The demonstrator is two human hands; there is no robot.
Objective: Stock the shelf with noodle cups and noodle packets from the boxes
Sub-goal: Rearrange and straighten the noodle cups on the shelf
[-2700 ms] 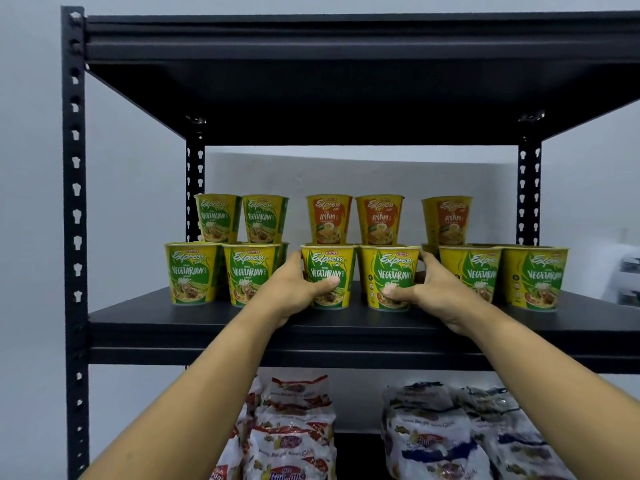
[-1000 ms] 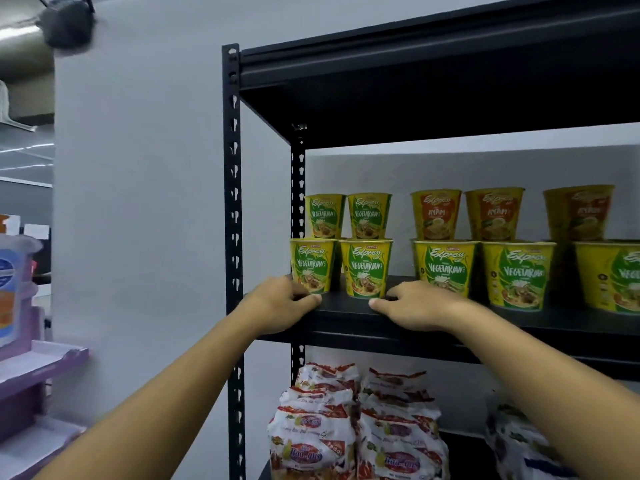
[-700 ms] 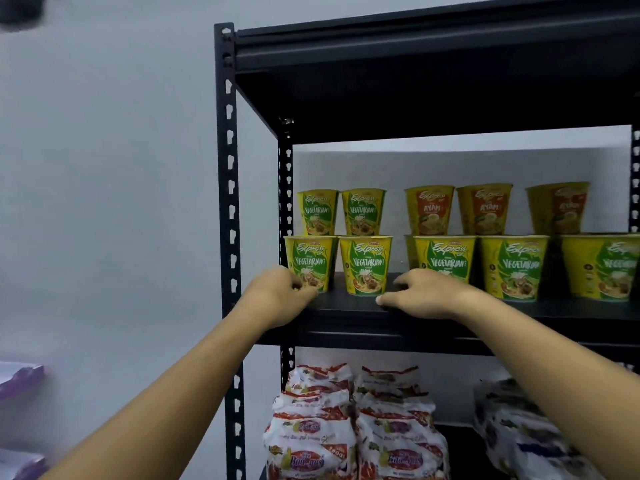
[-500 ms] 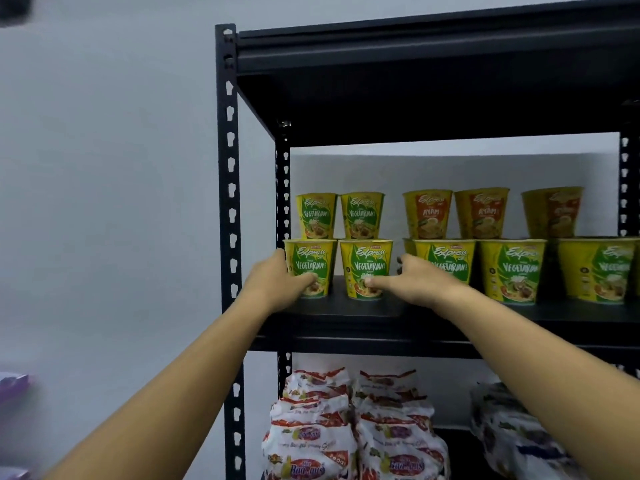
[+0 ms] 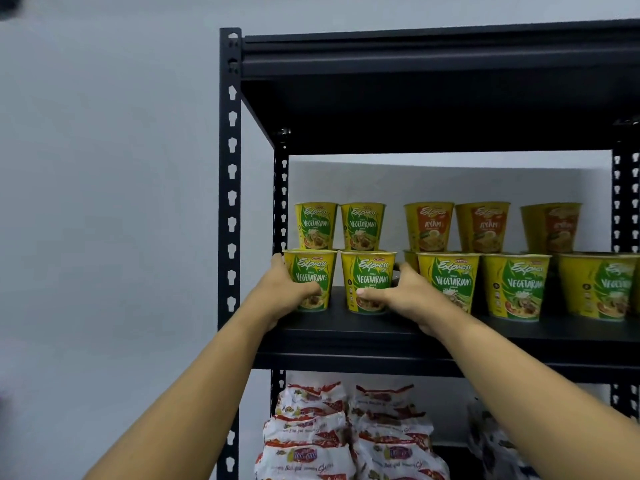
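Yellow noodle cups stand in two rows on the black shelf (image 5: 346, 330). My left hand (image 5: 282, 292) grips the leftmost front vegetarian cup (image 5: 313, 275), thumb across its front. My right hand (image 5: 405, 296) grips the second front vegetarian cup (image 5: 369, 275) from its right side, thumb on its lower front. More green-label vegetarian cups (image 5: 516, 285) fill the front row to the right. At the back stand two vegetarian cups (image 5: 339, 225) and several orange-label Ayam cups (image 5: 481, 226). Noodle packets (image 5: 349, 434) are stacked on the shelf below.
The rack's black left post (image 5: 230, 202) stands just left of my left hand. A dark upper shelf (image 5: 433, 98) hangs over the cups. A bare grey wall (image 5: 104, 202) fills the left side. More packets (image 5: 495, 441) lie lower right.
My hands left the middle front cups and slid left along the shelf edge. They then rose and closed around the two leftmost front cups. The camera turned left with them.
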